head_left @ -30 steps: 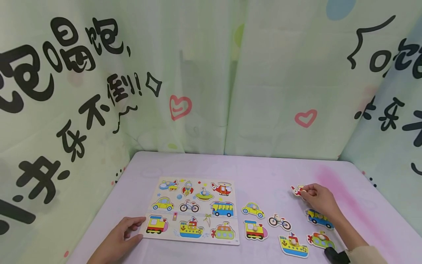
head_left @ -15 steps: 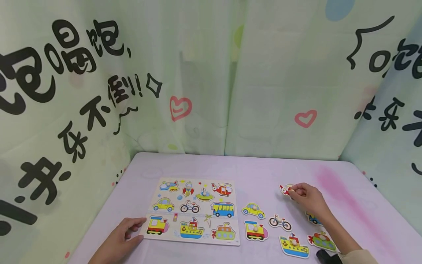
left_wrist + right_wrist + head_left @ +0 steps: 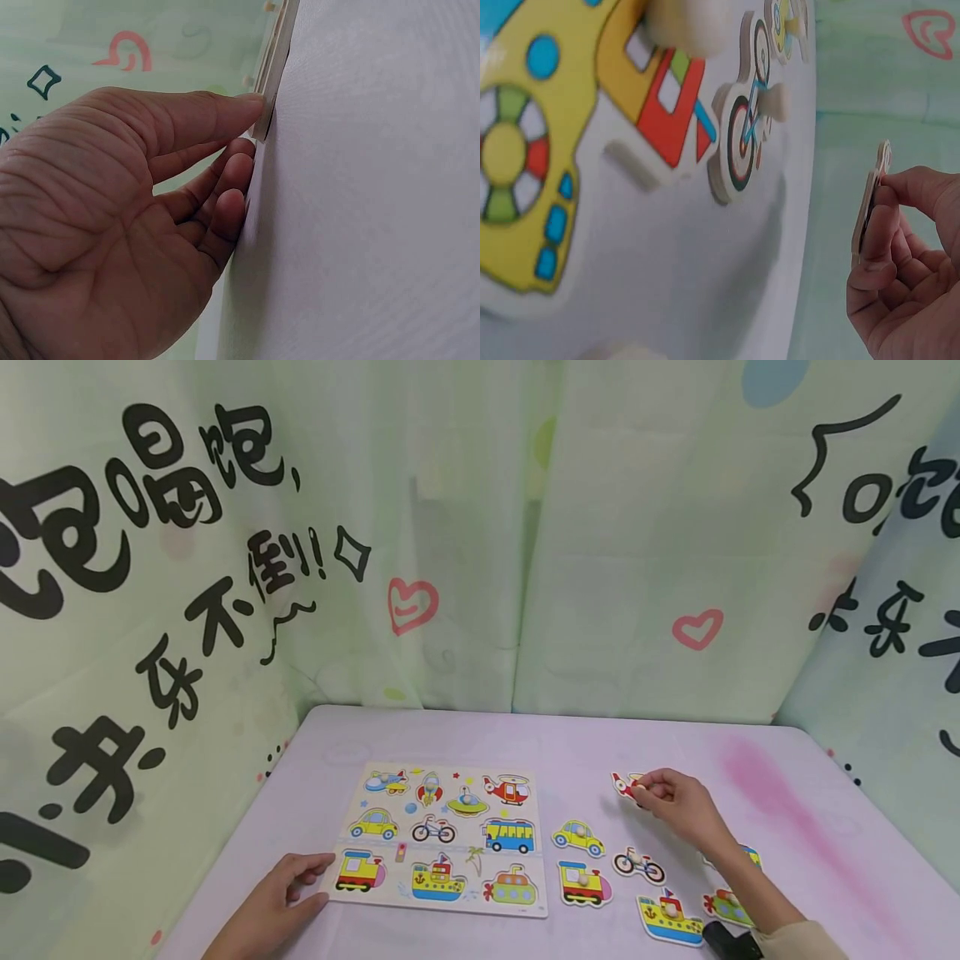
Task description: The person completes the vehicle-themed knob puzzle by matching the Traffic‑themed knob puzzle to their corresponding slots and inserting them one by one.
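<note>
While R fingers point(image 3: 883, 229) pinch red helicopter pc point(image 3: 622, 786), wht-rimmed, wood-edged, L fingers point(image 3: 309, 862) loosely touch board point(image 3: 468, 828)

I have the left hand point(image 3: 273, 902) low, its thumb point(image 3: 199, 121) straight and apart from the loosely bent fingers point(image 3: 227, 217). My right hand point(image 3: 686, 810) reaches farther forward, thumb and index finger point(image 3: 880, 232) pinched, other fingers curled toward the palm. Behind it, the right forearm point(image 3: 759, 885) slants inward from a beige sleeve point(image 3: 798, 942).
</note>
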A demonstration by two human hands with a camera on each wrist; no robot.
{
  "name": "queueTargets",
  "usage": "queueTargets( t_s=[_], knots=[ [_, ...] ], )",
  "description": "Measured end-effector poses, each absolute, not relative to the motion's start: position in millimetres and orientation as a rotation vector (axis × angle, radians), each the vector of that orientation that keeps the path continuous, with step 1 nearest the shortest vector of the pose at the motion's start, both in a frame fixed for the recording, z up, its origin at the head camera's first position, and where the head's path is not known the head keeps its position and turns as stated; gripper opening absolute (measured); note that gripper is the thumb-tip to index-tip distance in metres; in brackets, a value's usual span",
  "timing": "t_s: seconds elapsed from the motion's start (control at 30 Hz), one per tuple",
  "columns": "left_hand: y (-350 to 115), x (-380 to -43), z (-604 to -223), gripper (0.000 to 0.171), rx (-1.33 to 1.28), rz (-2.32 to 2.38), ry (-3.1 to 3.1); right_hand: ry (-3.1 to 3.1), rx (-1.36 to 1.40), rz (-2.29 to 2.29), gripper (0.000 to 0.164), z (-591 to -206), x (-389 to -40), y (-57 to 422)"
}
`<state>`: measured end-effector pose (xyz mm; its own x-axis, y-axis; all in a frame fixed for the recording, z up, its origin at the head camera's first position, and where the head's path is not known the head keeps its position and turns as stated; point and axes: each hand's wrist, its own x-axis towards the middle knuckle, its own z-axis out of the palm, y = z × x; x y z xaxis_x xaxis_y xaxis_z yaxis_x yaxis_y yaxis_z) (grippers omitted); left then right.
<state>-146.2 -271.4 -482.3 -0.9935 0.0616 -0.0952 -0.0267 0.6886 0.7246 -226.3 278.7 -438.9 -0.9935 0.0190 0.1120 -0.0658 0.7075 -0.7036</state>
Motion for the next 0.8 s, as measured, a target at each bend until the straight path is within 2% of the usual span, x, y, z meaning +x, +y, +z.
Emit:
queueTargets(
  t_s=[0.8],
  knots=[
    [-272.2, -146.3, -482.0, 0.05, 0.055, 1.203, 2.8, -2.767, 0.119, 1.36, 0.021, -443.8, -232.9, 210.8]
  ],
)
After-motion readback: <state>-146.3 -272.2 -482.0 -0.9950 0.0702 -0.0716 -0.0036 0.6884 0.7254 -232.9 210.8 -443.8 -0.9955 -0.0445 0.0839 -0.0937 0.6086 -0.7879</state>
